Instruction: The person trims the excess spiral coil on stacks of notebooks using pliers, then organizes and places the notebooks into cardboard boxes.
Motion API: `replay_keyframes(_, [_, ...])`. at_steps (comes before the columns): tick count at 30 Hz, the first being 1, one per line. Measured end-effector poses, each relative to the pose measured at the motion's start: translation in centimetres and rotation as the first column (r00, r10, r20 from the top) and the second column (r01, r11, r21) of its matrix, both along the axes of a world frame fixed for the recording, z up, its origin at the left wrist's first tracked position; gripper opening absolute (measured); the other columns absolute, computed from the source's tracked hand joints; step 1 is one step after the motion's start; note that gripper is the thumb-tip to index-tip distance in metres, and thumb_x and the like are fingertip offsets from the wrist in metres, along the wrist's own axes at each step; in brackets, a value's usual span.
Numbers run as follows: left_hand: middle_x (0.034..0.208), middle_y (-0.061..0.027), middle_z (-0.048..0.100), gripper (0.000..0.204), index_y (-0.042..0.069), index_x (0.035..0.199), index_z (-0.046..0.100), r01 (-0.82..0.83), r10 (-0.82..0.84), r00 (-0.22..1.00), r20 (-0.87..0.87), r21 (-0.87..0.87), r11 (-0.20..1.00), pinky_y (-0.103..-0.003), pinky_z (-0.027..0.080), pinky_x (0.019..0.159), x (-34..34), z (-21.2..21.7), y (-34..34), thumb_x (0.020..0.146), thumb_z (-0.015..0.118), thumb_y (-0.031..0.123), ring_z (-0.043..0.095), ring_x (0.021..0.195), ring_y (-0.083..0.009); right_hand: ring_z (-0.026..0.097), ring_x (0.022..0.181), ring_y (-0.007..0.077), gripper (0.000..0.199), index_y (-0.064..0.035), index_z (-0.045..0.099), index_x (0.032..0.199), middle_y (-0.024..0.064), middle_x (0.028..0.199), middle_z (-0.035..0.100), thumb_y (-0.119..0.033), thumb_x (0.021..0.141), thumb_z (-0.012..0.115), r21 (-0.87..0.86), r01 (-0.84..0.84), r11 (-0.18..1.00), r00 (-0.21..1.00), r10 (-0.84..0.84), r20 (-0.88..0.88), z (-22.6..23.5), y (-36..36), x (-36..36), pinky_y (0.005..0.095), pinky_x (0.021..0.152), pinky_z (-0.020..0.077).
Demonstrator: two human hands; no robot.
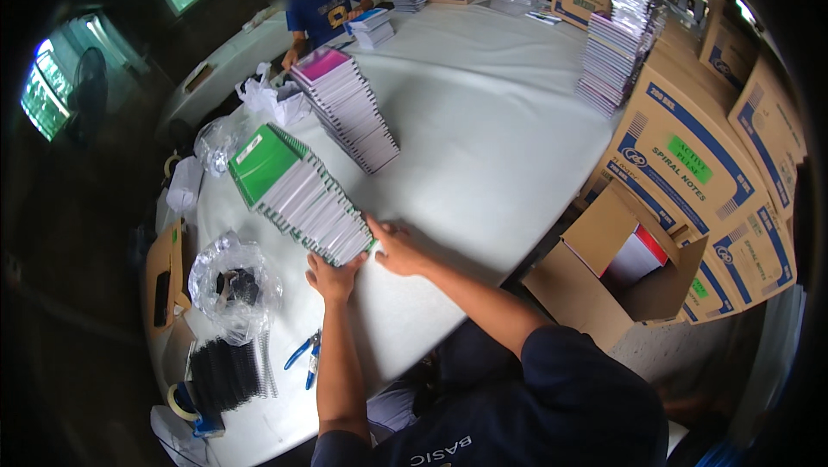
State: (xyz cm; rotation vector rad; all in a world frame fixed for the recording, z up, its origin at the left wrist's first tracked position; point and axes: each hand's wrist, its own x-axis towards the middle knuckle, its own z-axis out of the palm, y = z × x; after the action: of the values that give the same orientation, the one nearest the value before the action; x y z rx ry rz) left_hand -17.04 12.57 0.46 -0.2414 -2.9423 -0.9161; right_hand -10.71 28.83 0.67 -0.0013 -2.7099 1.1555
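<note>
Notebooks (302, 200) with a green cover on top stand in one tall pile on the white-covered table (483, 139), near its front edge, and I watch from the head view as both hands meet at its foot. The left hand (330, 277) has its fingers and thumb against the near corner; I cannot tell whether it grips the lowest books or merely steadies them. The right hand (398, 250) is open, its fingertips at the right side of the base. Having one hand on each side, low down, looks to me like a way of squaring the pile and keeping it from sliding. Green coils show along both flanks, so I judge the spines are turned alternately, probably to even out the thickness.

Just beyond, a purple-topped stack (349, 109) stands separately, which keeps the two piles distinct. Blue-handled pliers (307, 358) lie beside the left forearm, seemingly for easy reach, with black coils (226, 372) farther left. To the right, an open carton (573, 290) holds red-covered books (638, 253), its flaps spread, leaving the contents accessible.
</note>
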Motion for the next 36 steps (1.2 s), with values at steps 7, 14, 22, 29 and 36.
replay_keyframes(7, [0.139, -0.0189, 0.033, 0.114, 0.007, 0.141, 0.018, -0.058, 0.060, 0.998, 0.031, -0.054, 0.997, -0.049, 0.005, 0.108, -4.0, 0.8, 1.7, 0.056, 0.078, 0.054, 0.021, 0.134, -0.0316, 0.053, 0.107, 0.0264, 0.047, -0.0051, 0.048, 0.123, 0.0116, 0.111, 0.060, -0.013, 0.078, 0.060, -0.413, 0.295, 0.861, 0.886, -0.409, -0.219, -3.0, 10.7, -8.0, 0.0337, 0.092, 0.0396])
replay_keyframes(14, [0.139, -0.0170, 0.034, 0.112, 0.008, 0.141, 0.018, -0.025, 0.026, 0.999, 0.021, -0.063, 0.998, -0.052, 0.005, 0.108, -9.8, 0.2, 2.4, 0.058, 0.077, 0.055, 0.019, 0.135, -0.0314, 0.044, 0.121, 0.0308, 0.069, -0.0039, 0.042, 0.131, 0.0194, 0.128, 0.049, -0.056, 0.087, 0.039, -0.636, 0.327, 0.699, 0.884, -0.465, -0.056, -2.0, 14.7, -16.1, 0.0369, 0.103, 0.0287])
replay_keyframes(22, [0.140, -0.0130, 0.036, 0.110, 0.007, 0.139, 0.026, 0.102, -0.105, 0.994, -0.035, -0.079, 0.992, -0.055, 0.005, 0.107, -14.6, -0.6, 4.5, 0.056, 0.075, 0.061, 0.022, 0.135, -0.0279, 0.024, 0.135, 0.0241, 0.095, -0.0028, 0.023, 0.142, 0.0158, 0.145, 0.026, -0.076, 0.081, 0.024, -0.872, -0.081, 0.483, 0.995, -0.012, -0.099, -2.1, 18.2, -21.6, 0.0325, 0.109, 0.0167])
replay_keyframes(29, [0.142, -0.0105, 0.031, 0.107, 0.009, 0.139, 0.028, 0.143, -0.146, 0.989, -0.034, -0.079, 0.987, -0.059, 0.007, 0.105, -15.0, 0.0, 4.7, 0.057, 0.073, 0.062, 0.024, 0.134, -0.0281, 0.034, 0.128, 0.0257, 0.099, 0.0035, 0.030, 0.137, 0.0143, 0.140, 0.035, -0.077, 0.080, 0.022, -0.922, -0.167, 0.351, 0.985, 0.024, -0.169, 0.0, 16.0, -20.5, 0.0361, 0.107, 0.0250])
replay_keyframes(36, [0.141, -0.0116, 0.033, 0.096, 0.010, 0.137, 0.032, 0.191, -0.196, 0.980, -0.040, -0.093, 0.977, -0.059, 0.009, 0.105, -15.3, -0.4, 6.3, 0.063, 0.073, 0.055, 0.027, 0.132, -0.0286, 0.037, 0.123, 0.0230, 0.069, 0.0023, 0.037, 0.133, 0.0128, 0.135, 0.041, -0.053, 0.094, 0.024, -0.776, -0.179, 0.605, 0.967, -0.035, -0.251, 0.5, 16.2, -20.2, 0.0330, 0.104, 0.0281])
